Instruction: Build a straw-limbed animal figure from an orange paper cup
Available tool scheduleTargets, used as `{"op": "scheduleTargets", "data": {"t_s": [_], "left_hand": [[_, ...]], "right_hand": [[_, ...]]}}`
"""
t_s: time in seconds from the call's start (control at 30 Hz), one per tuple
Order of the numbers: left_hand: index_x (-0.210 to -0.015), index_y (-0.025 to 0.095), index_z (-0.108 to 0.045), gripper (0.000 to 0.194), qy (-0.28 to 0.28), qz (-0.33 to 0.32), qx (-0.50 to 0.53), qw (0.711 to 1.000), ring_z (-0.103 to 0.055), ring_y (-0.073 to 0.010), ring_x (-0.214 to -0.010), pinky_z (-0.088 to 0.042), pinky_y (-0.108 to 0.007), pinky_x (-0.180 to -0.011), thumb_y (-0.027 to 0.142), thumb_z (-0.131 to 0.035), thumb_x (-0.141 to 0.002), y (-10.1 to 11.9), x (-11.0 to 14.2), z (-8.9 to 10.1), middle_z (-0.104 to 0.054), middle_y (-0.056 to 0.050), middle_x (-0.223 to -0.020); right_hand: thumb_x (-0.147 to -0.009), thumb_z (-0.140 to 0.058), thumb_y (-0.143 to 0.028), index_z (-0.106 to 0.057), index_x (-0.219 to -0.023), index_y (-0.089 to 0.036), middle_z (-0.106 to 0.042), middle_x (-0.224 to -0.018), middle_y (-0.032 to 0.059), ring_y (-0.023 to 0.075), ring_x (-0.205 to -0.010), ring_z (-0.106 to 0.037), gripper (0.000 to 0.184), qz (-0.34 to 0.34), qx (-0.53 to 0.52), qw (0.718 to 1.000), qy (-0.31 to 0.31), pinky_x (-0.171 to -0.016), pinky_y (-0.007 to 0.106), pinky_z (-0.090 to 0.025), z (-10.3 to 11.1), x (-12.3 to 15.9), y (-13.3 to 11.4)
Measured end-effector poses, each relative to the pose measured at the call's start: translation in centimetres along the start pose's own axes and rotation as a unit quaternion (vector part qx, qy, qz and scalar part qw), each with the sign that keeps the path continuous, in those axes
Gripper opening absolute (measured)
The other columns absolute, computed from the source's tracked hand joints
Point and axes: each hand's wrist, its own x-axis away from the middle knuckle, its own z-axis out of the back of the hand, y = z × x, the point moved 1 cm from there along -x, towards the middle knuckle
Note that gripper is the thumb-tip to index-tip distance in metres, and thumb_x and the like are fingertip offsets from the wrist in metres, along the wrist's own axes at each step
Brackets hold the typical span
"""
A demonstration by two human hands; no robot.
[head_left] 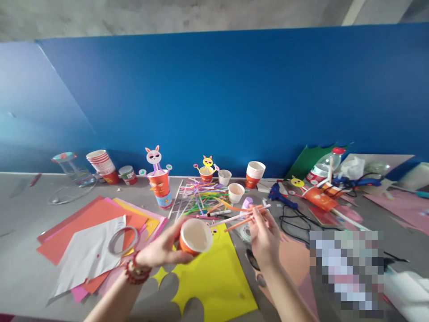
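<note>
The paper cup [196, 235] is in the left hand [167, 245], above the yellow paper [214, 277], with its mouth turned toward the camera. This hand is curved around the cup's side, the thumb below; some fingertips are hidden behind it. I judge the cup light and rather smooth, with a thin wall which a strong squeeze can dent, so a soft hold just under the stiffer rim seems best. The right hand [265, 230] pinches a few thin sticks [234, 218] between thumb and fingers, near one end. They look light and easy to bend; their free ends point toward the cup. Behind the hands lie many coloured sticks [201, 197]. To the left is a tape roll [110, 241], to the right a blue glue gun [281, 197].
</note>
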Motion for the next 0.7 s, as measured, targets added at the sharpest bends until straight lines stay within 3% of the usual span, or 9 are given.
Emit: {"op": "scheduleTargets", "data": {"t_s": [0.13, 0.2, 0.5, 0.7], "left_hand": [[-0.137, 0.026, -0.039, 0.069, 0.248, -0.029, 0.010, 0.968, -0.059, -0.0274, -0.113, -0.052, -0.034, -0.091, 0.036, -0.076, -0.079, 1.5, 1.5, 3.3, -0.060, -0.009, -0.126], [-0.136, 0.027, -0.036, 0.069, 0.325, -0.039, -0.014, 0.945, -0.058, -0.0262, -0.117, -0.050, -0.036, -0.096, 0.034, -0.076, -0.079, 0.7, 1.8, 4.0, -0.057, -0.009, -0.128], [-0.125, 0.022, -0.034, 0.063, 0.350, 0.006, -0.098, 0.932, -0.063, -0.0261, -0.110, -0.051, -0.044, -0.095, 0.038, -0.074, -0.079, -7.5, 1.8, 5.0, -0.060, -0.010, -0.118], [-0.129, 0.024, -0.035, 0.073, 0.363, -0.010, -0.152, 0.919, -0.063, -0.0296, -0.112, -0.049, -0.050, -0.097, 0.038, -0.078, -0.072, -9.4, 2.1, 6.3, -0.061, -0.011, -0.122]], "right_hand": [[-0.073, -0.083, -0.037, -0.070, -0.080, -0.025, -0.070, -0.075, -0.0039, 0.0127, -0.067, -0.066, 0.019, -0.014, -0.015, 1.000, 0.008, -0.065, 0.027, -0.054, 0.1, -0.1, 0.2], [-0.072, -0.084, -0.035, -0.071, -0.081, -0.025, -0.070, -0.077, -0.0037, 0.0129, -0.068, -0.066, 0.019, -0.026, -0.017, 1.000, -0.002, -0.068, 0.027, -0.054, 0.2, -0.1, 0.5], [-0.073, -0.084, -0.036, -0.069, -0.082, -0.021, -0.072, -0.081, 0.0006, 0.0178, -0.076, -0.067, 0.024, -0.051, 0.035, 0.995, -0.077, -0.073, 0.032, -0.053, -0.3, 1.0, 1.6], [-0.076, -0.082, -0.038, -0.067, -0.081, -0.020, -0.068, -0.083, 0.0005, 0.0175, -0.078, -0.065, 0.023, -0.052, 0.043, 0.992, -0.105, -0.074, 0.031, -0.052, -0.5, 1.7, 1.8]]}}
